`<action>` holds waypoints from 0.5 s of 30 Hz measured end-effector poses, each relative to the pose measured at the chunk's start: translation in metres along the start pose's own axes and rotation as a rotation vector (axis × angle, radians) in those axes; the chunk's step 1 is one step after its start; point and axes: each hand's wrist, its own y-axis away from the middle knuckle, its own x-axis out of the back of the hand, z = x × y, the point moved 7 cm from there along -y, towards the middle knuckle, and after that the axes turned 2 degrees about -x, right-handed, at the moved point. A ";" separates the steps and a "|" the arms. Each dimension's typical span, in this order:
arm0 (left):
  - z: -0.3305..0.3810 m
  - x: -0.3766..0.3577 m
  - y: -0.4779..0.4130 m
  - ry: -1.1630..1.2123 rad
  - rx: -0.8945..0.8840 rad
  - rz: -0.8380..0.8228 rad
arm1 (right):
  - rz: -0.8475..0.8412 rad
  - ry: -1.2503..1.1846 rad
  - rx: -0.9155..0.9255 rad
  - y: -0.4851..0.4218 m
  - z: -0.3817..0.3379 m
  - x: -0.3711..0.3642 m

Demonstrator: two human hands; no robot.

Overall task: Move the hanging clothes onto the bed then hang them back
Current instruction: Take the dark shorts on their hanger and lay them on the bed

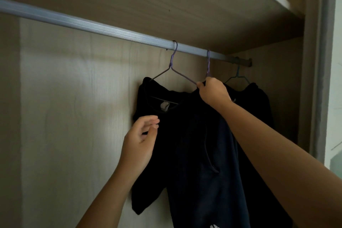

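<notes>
3 dark garments (203, 153) are hung near the rail's (92, 26) right end. The middle hanger (208, 63) is pinched at its neck by the right hand (212, 90). The left hand (140, 135) is held loosely curled and empty beside the black T-shirt (157, 98). If the middle hanger is lifted crookedly, the neighbouring hanger (173, 61) could be snagged and the T-shirt dragged off.

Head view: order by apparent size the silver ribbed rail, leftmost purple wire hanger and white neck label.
1. Silver ribbed rail.
2. Leftmost purple wire hanger, partly inside the black shirt.
3. White neck label.

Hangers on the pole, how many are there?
3: the left purple hanger, the middle purple hanger above the right hand, the teal hanger near the pole's right end. Clothes may hide more.
</notes>
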 end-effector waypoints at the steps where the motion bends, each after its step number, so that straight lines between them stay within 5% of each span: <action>1: -0.001 0.003 -0.001 0.004 0.001 0.013 | 0.012 -0.015 0.000 -0.001 0.001 0.002; 15: 0.006 0.023 -0.007 -0.178 -0.157 0.111 | 0.241 -0.217 0.112 0.019 0.002 0.039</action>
